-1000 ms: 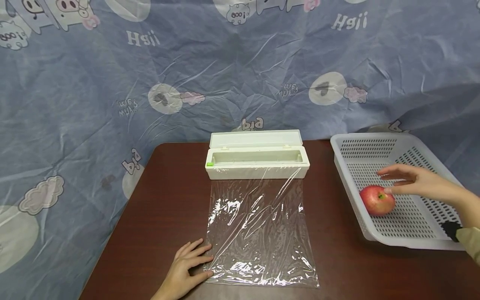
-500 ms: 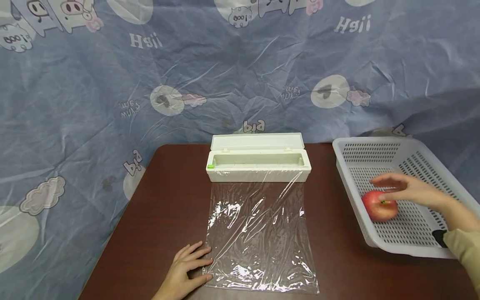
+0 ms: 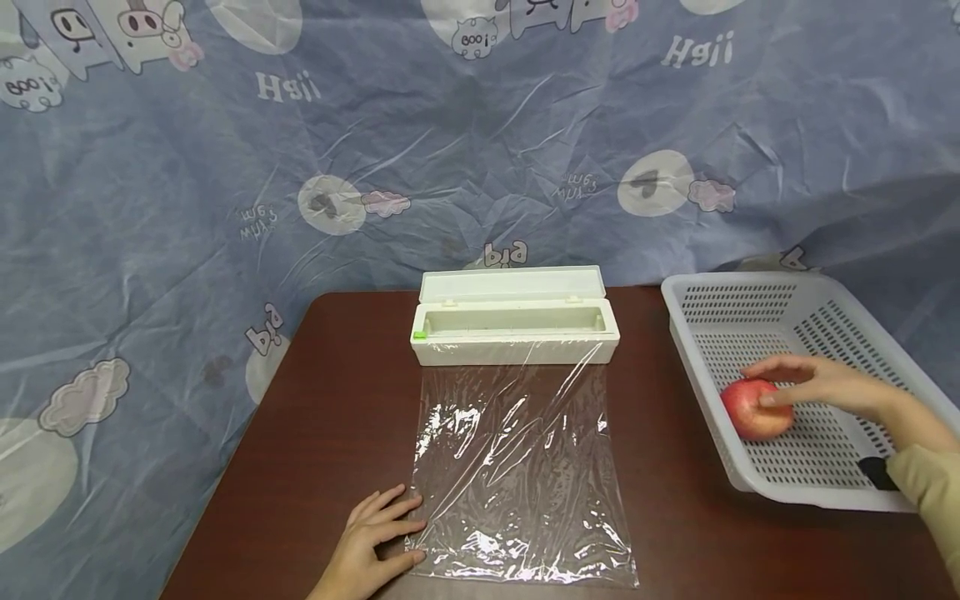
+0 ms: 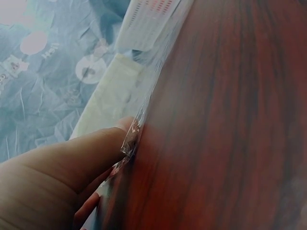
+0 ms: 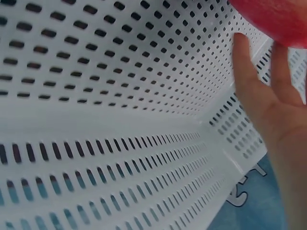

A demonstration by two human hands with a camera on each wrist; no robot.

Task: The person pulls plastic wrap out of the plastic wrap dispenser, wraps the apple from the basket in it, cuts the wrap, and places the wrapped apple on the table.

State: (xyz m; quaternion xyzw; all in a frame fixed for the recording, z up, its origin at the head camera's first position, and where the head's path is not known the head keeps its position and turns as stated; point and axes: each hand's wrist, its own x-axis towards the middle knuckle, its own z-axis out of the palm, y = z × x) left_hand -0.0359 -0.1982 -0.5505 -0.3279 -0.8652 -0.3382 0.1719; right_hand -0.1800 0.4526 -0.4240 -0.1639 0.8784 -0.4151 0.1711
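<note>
A red apple (image 3: 757, 409) sits at the left side of the white perforated basket (image 3: 701, 392). My right hand (image 3: 832, 387) reaches into the basket and grips the apple from above, thumb on the near side and fingers behind. In the right wrist view the apple (image 5: 283, 19) is cut off by the top corner. A sheet of clear plastic wrap (image 3: 525, 475) stretches over the table from a white wrap dispenser box (image 3: 517, 352) with its lid up. My left hand (image 3: 367, 537) rests with fingers spread, fingertips touching the sheet's lower left edge.
The dark red-brown table (image 3: 330, 400) has the dispenser at its back edge and the basket along its right side. Behind them hangs a wrinkled blue printed cloth (image 3: 465, 158). The basket's raised rim (image 3: 825, 497) runs below the right forearm.
My right hand has come down and left onto the apple, its fingers now round it. The left hand stays in place on the wrap. The head view shifts slightly.
</note>
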